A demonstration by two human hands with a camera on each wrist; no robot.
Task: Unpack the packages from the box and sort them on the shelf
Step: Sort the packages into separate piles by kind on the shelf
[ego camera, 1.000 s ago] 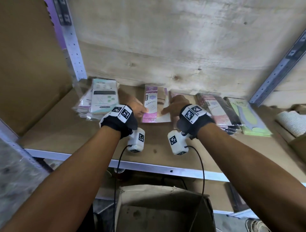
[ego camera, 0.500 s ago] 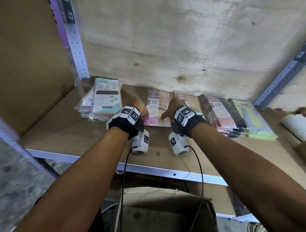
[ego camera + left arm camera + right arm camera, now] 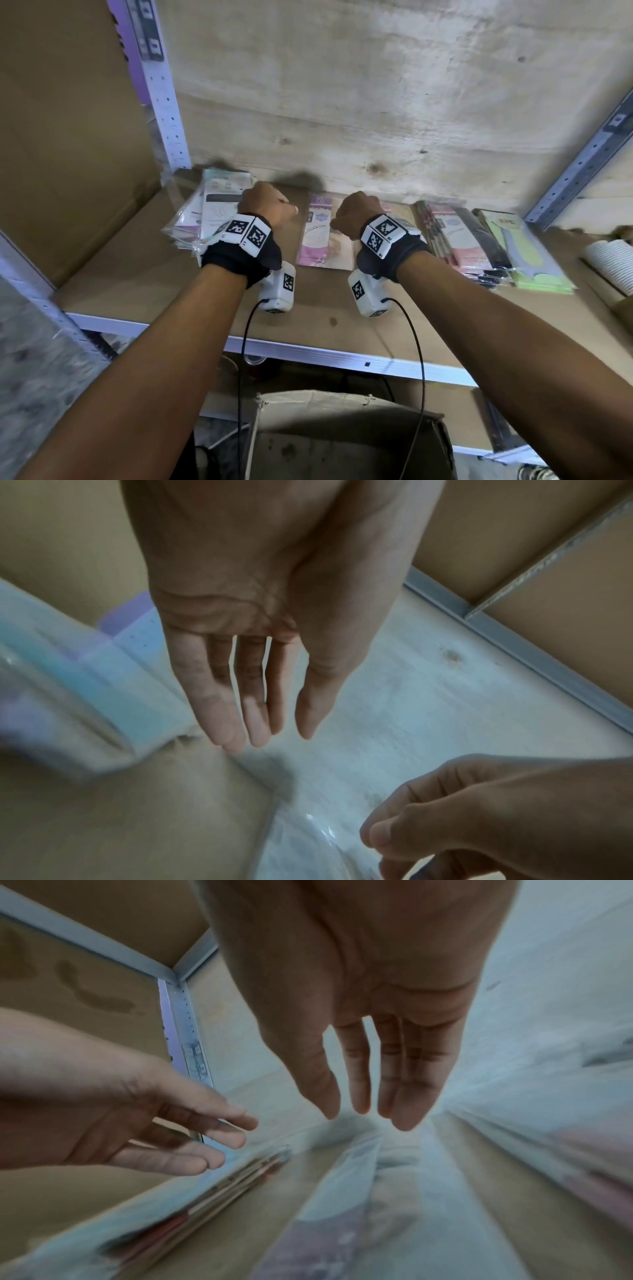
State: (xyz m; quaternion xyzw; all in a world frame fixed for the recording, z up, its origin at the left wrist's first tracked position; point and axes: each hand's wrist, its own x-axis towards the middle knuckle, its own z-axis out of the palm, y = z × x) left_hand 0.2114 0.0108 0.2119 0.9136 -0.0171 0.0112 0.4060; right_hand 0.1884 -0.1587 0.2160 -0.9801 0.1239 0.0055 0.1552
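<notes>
A pink-and-beige flat package (image 3: pixel 318 236) lies on the wooden shelf board (image 3: pixel 130 274), between a stack of similar packages at the left (image 3: pixel 214 209) and another at the right (image 3: pixel 455 240). My left hand (image 3: pixel 265 209) and right hand (image 3: pixel 354 212) hover just above the pink package's two sides, touching nothing. In the wrist views the left hand (image 3: pixel 274 739) and the right hand (image 3: pixel 366 1118) both have straight, relaxed fingers and hold nothing. The package's clear wrapper (image 3: pixel 342 1218) lies below the right palm. The cardboard box (image 3: pixel 342 438) stands under the shelf edge; its inside looks dark.
A green package (image 3: pixel 524 250) lies at the right end of the row. White ribbed cups (image 3: pixel 609 257) sit at the far right. Metal uprights (image 3: pixel 161 85) and a cardboard side panel (image 3: pixel 68 137) bound the bay; a wooden back wall (image 3: pixel 376 102) stands behind.
Both hands have lifted off the pink package and pulled slightly apart and upward. The package stays flat on the shelf.
</notes>
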